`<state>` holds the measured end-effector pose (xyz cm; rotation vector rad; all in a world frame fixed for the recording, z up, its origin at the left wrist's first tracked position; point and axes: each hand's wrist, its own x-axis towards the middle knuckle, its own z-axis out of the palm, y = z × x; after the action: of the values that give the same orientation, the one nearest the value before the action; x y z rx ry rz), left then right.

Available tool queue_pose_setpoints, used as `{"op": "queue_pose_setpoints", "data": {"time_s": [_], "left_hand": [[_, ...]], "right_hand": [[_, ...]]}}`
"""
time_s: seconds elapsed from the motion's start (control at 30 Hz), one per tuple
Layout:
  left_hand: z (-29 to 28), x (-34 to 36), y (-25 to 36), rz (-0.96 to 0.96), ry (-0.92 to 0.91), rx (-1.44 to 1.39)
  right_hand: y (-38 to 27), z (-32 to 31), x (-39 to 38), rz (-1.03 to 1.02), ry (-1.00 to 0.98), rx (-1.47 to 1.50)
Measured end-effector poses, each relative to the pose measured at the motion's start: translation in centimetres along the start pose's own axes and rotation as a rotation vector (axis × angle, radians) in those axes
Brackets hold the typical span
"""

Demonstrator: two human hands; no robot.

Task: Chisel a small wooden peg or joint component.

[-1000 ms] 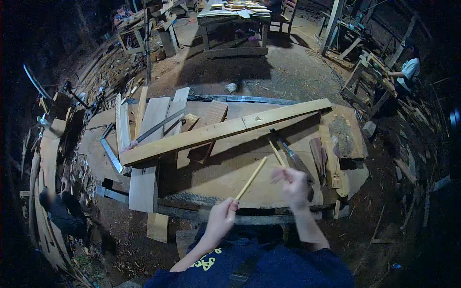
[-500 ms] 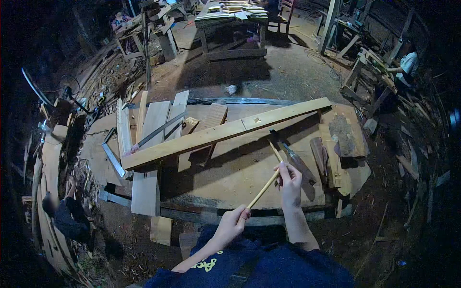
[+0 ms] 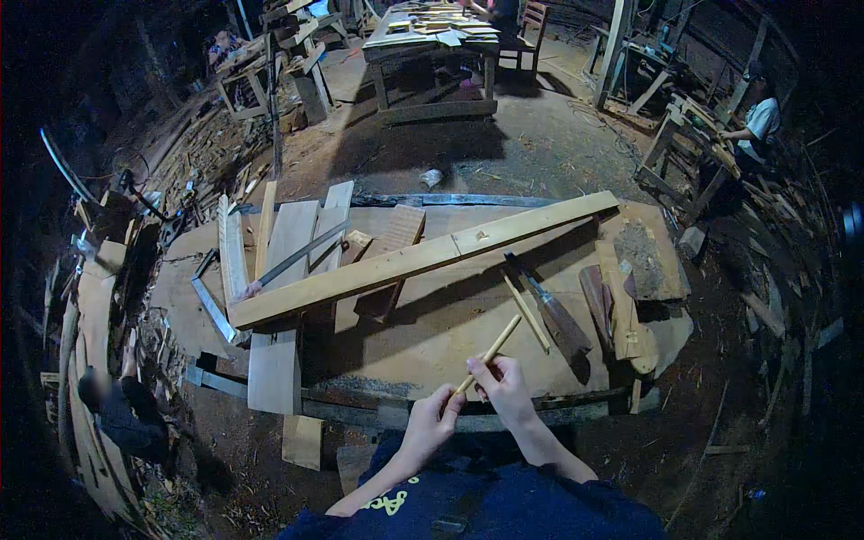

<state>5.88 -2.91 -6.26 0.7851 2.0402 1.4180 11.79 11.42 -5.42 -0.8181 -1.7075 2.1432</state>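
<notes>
A thin, pale wooden stick point(image 3: 502, 337) slants up from my hands over the front of the bench. My left hand point(image 3: 432, 418) pinches its lower end. Close beside it, my right hand point(image 3: 502, 389) has thumb and fingers closed on the stick a little higher up. Beyond its tip, a second thin stick point(image 3: 526, 313) lies on the bench, alongside a chisel point(image 3: 560, 322) with a brown wooden handle and dark blade. A long squared timber point(image 3: 387, 270) with a small cut mortise and a marked line rests diagonally across other boards.
The slab bench top point(image 3: 423, 360) bears several boards point(image 3: 290, 234) at left, a handsaw-like metal strip point(image 3: 301, 252), a metal square point(image 3: 209, 292) and wood blocks point(image 3: 621, 306) at right. Another person point(image 3: 763, 121) works at far right, one point(image 3: 130, 409) at left. A loaded table point(image 3: 432, 40) stands beyond.
My right hand has moved down and left along the stick, close to my left hand. The stick lying by the chisel, partly covered before, now shows in full.
</notes>
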Motion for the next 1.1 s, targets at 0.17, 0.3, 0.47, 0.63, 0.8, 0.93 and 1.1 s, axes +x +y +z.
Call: {"op": "queue_pose_setpoints", "data": {"time_s": [0.17, 0.3, 0.47, 0.63, 0.8, 0.93, 1.1], "left_hand": [[-0.5, 0.3, 0.3, 0.072, -0.008, 0.016], [-2.1, 1.5, 1.0, 0.218, 0.146, 0.189], [-3.4, 3.4, 2.7, 0.222, 0.229, -0.017], [-3.6, 3.9, 3.8, 0.123, 0.192, -0.256], [-5.0, 5.0, 3.5, 0.261, 0.435, -0.356], [-5.6, 5.2, 3.1, 0.234, 0.592, -0.274], [-4.7, 5.0, 2.7, 0.283, 0.584, -0.075]], "right_hand": [[0.8, -0.2, 0.2, -0.088, 0.063, -0.099], [0.9, -0.5, 0.1, -0.281, 0.080, -0.474], [0.4, -0.2, -0.5, -0.165, -0.251, -0.506], [0.2, 0.0, -0.8, -0.115, -0.244, -0.599], [0.3, -2.8, -0.9, -0.157, -0.136, -0.621], [0.1, -6.4, -0.7, -0.395, 0.325, -0.714], [-0.4, -11.2, -0.1, -0.537, 0.846, -1.140]]}}
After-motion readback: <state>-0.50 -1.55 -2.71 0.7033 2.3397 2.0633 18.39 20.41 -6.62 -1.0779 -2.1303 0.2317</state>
